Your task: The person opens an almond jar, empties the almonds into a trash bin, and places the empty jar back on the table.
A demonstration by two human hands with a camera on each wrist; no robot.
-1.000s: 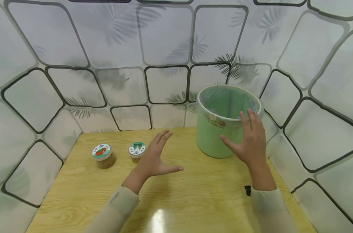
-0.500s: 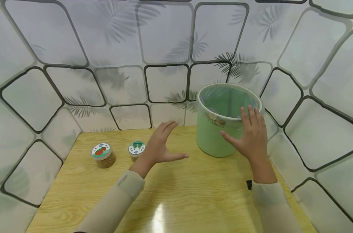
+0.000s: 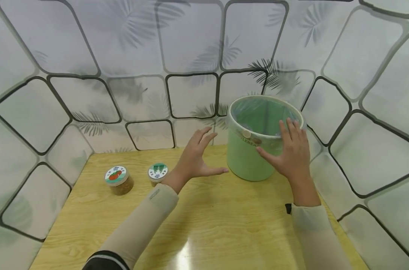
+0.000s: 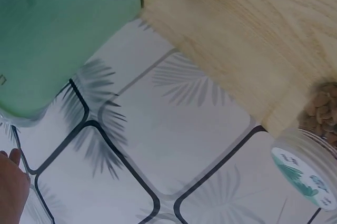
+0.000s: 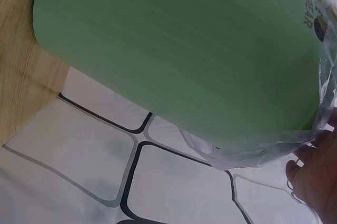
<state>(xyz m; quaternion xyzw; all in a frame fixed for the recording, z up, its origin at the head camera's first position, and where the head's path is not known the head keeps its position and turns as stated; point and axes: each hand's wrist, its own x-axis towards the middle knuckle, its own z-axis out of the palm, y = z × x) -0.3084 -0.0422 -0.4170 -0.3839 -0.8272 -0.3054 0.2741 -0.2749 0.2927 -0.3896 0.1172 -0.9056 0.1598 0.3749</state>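
Both hands are empty-gripped, fingers extended, thumbs spread wide. Left hand (image 3: 197, 159) is in the air left of a green cylindrical bin (image 3: 249, 163) with a cream rim, thumb tip pointing at its wall, just beside it in the head view; fingers slightly bent, nothing held. Right hand (image 3: 292, 155) is at the bin's near right side, fingers straight up over the rim; can't tell whether the fingertips press on it. Bin stands upright near the surface's far right corner, lined with a clear plastic bag (image 5: 263, 153) folded out over the rim; brown print on its front, partly cut off by the bag edge. 2 round clear tubs sit toward the far left corner of the pale yellow wood-grain surface (image 3: 224, 228): 1 with a red tomato label (image 3: 119, 182), nearer the left edge, and 1 with a green leaf label (image 3: 158, 172), to its right, part hidden behind the left wrist. Both upright, lids on, well apart from the bin; brown chunks visible inside the leaf tub. White patterned wall covering (image 3: 194, 37) rises behind the far edge. Both sleeves (image 3: 145, 223) beige; black band (image 3: 104, 261) on the left one.
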